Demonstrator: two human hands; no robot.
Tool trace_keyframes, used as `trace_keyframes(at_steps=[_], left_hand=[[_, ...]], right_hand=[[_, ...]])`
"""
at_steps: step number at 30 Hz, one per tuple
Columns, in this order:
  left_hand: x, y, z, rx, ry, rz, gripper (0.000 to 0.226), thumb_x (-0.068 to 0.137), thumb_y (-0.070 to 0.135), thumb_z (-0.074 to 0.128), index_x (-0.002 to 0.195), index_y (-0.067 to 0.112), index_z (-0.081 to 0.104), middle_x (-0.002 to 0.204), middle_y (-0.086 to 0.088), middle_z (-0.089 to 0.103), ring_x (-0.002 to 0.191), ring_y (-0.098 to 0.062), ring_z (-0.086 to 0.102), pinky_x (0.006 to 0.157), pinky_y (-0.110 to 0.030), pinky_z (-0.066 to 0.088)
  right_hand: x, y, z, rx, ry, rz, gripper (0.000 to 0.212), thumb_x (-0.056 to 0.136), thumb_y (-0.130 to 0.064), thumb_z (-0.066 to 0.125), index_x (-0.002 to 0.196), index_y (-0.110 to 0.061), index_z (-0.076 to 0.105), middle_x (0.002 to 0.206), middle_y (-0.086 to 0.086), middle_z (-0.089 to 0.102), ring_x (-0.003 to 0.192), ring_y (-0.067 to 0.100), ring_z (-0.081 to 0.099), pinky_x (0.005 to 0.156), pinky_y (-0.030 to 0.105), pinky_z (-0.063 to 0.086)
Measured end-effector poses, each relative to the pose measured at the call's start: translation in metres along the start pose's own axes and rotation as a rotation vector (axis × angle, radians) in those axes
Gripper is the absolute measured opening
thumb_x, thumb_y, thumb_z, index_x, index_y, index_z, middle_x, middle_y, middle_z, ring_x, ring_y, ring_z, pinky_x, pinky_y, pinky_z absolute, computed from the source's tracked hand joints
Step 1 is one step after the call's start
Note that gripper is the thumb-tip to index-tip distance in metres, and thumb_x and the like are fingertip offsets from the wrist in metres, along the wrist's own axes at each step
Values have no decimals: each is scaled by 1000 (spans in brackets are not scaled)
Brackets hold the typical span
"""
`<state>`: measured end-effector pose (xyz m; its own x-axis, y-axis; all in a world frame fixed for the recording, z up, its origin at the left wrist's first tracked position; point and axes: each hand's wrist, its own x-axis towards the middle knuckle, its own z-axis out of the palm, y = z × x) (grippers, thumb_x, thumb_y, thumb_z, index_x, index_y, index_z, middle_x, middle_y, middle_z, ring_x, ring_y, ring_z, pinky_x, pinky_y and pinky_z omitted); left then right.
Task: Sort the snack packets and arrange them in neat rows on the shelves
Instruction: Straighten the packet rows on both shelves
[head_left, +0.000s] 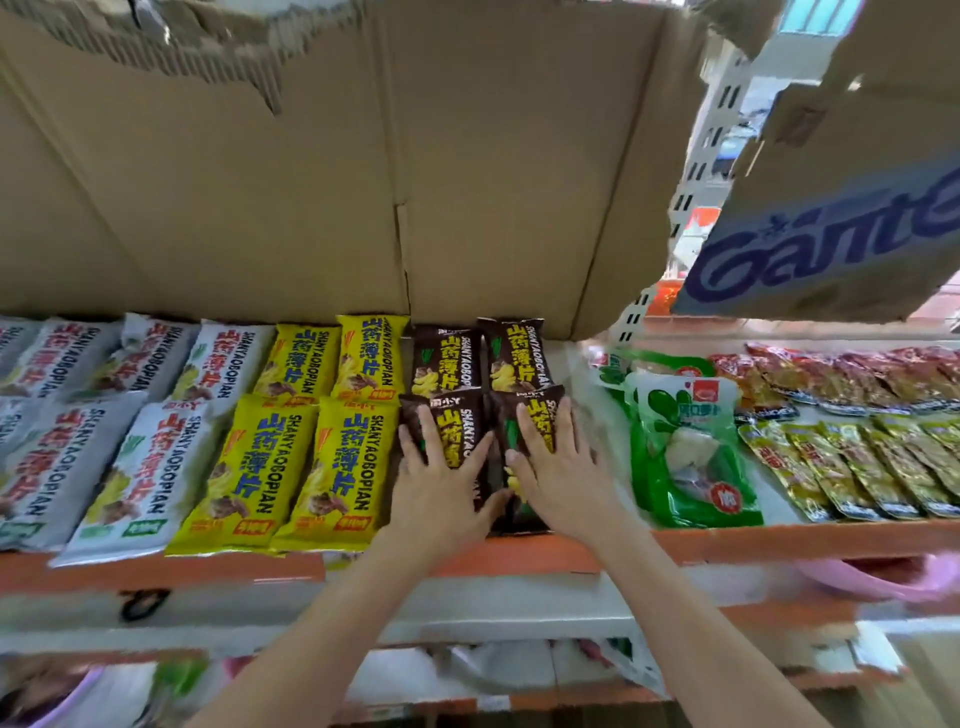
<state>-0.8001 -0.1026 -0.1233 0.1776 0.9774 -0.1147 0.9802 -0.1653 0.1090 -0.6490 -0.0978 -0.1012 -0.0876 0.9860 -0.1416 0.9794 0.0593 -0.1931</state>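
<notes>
Snack packets lie in rows on a shelf with an orange front edge (571, 552). From the left come grey-white packets (150, 467), yellow packets (291, 457), then dark brown packets (511, 356) in two rows. My left hand (441, 478) lies flat, fingers spread, on the front left brown packet (460, 421). My right hand (558, 467) lies flat on the front right brown packet (540, 410). Neither hand is closed around a packet; both press on top.
A green pouch (685, 447) lies right of the brown packets, then rows of red (841, 379) and gold packets (872, 467). Cardboard sheets (311, 182) form the back. A printed carton (831, 223) overhangs at upper right. A lower shelf (519, 670) holds more goods.
</notes>
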Motion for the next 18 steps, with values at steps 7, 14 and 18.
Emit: trace_keyframes(at_steps=[7,14,18], left_hand=[[-30,29,13,-3,225,-61,59,86,36,33,127,1,55,133,-24,51,121,-39,51,102,-46,31],[-24,44,7,-81,164,-225,73,85,50,17,143,8,33,151,-9,31,138,-37,27,110,-47,26],[-10,50,-18,-28,289,-314,41,96,34,38,128,12,48,138,-10,41,123,-35,43,95,-46,38]], right_hand=[[-19,39,-2,-26,-20,-241,55,99,-48,18,149,-35,-2,156,-5,-18,145,19,-10,115,48,11],[-18,46,6,56,-71,-277,60,97,-52,20,148,-34,-6,156,0,-21,143,31,12,112,51,22],[-29,65,-10,158,-96,-347,58,98,-49,28,149,-31,7,158,2,-11,142,31,18,111,49,22]])
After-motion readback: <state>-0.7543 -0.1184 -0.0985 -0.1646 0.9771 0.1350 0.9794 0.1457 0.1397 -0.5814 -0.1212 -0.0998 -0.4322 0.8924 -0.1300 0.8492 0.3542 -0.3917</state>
